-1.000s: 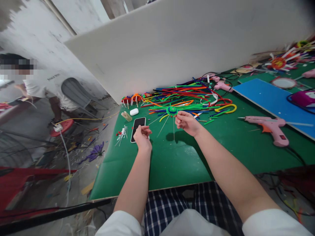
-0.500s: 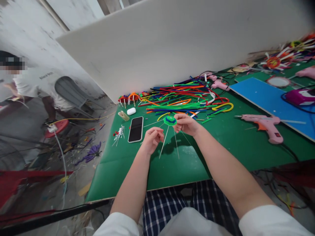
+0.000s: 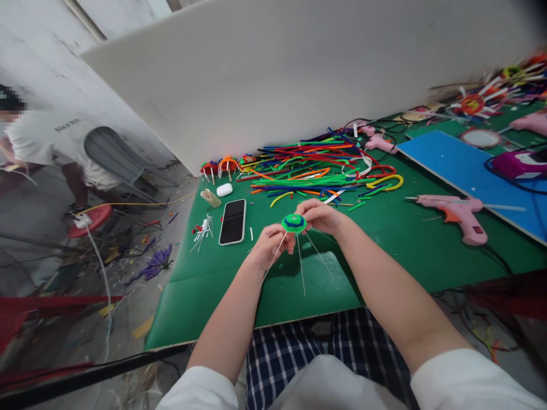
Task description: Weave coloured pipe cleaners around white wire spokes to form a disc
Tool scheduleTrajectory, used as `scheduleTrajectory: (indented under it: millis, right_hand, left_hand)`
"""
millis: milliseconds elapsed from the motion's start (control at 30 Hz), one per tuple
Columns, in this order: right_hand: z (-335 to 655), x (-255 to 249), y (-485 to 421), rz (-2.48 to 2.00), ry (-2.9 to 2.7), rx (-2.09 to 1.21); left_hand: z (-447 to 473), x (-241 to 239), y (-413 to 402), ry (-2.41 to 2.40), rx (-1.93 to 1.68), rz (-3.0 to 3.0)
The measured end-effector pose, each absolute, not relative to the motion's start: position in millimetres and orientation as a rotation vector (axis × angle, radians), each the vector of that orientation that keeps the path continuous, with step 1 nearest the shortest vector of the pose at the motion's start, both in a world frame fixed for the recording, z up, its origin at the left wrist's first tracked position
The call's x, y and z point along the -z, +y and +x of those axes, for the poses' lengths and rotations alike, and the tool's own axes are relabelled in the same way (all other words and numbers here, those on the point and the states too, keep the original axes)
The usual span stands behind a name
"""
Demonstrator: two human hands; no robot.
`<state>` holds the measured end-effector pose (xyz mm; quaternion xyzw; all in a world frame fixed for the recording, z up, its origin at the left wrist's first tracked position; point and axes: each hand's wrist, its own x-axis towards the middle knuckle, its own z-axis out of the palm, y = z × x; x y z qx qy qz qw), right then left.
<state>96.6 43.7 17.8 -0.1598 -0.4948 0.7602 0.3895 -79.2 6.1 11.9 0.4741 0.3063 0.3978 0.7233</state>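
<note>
A small domed disc (image 3: 294, 222), coiled in green and blue with thin pale wire spokes fanning out below, is held just above the table. My right hand (image 3: 320, 216) pinches its right rim between thumb and fingers. Curled fingers of my left hand (image 3: 273, 245) close in under the left rim among the spokes; the exact contact is partly hidden. One spoke crosses in front of that hand, while others point down toward me. Left of my hands lies a phone (image 3: 233, 222) with a dark screen.
Colourful pipe cleaners (image 3: 307, 165) are heaped along the white partition (image 3: 265, 85). A pink glue gun (image 3: 457, 213) lies at right, near a blue board (image 3: 478, 171). Beyond the phone sits a white case (image 3: 224, 189); loose white sticks (image 3: 205, 230) lie left. Another person (image 3: 47, 142) sits far left.
The disc has come lower and nearer to me and its spokes have turned. My left hand has moved in from beside it to its underside; my right hand stays at the rim.
</note>
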Motion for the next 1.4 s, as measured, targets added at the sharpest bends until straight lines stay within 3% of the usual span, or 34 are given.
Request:
scheduleTrajectory:
  millis: [633,967,1400]
  right_hand:
    - [90.0,-19.2,47.0,-0.535,-1.001,-1.677]
    - [89.8,-16.8,48.1,-0.573,-1.017,-1.635]
    - [87.5,-17.7,46.4,-0.695,-1.226,-1.623]
  left_hand:
    - [-82.4,-20.5,17.6,0.626,-1.149,0.687]
    - [-85.1,-12.1,20.3,0.83,-1.139,0.992]
    - [-87.7,-4.3,32.1,1.2,-1.452,1.255]
